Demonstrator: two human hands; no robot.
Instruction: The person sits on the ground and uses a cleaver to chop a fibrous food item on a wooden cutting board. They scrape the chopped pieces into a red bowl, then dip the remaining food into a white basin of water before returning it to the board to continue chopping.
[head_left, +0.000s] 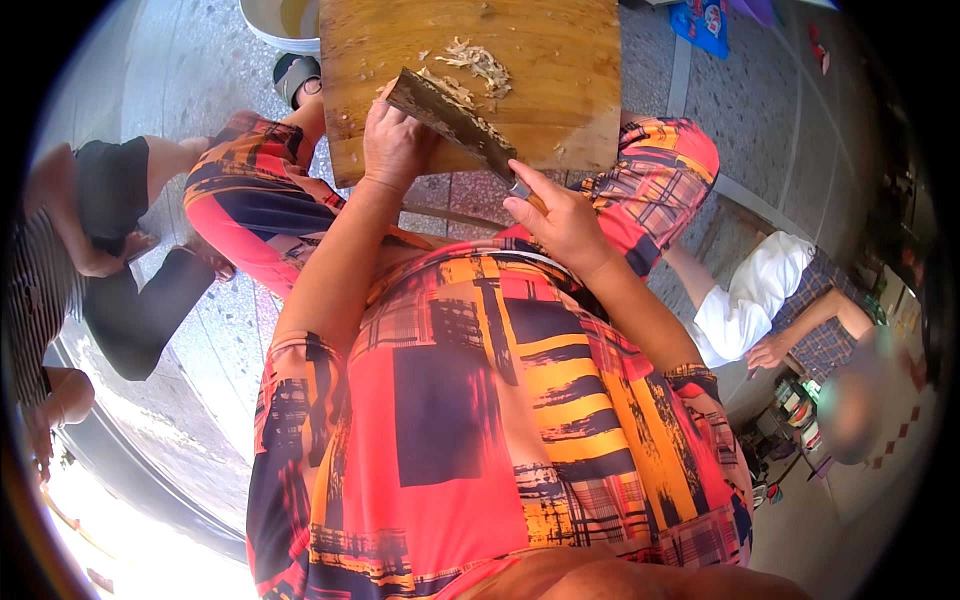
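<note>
My right hand (559, 217) grips the wooden handle of a cleaver (454, 127), its index finger laid on the dark, smeared blade. The blade slants up to the left above a wooden board (555, 67). Near the blade's far end is my left hand (397, 142), partly behind the blade; whether it holds anything there is hidden. Pale shredded pieces (480, 64) lie in a small heap on the board just beyond the blade, and small bits cling along the blade's edge.
A white bucket (262, 34) stands beyond the board's left corner. Seated people are at the left (112, 202) and right (787, 300). A blue package (701, 26) lies on the floor at the upper right. My knees flank the board.
</note>
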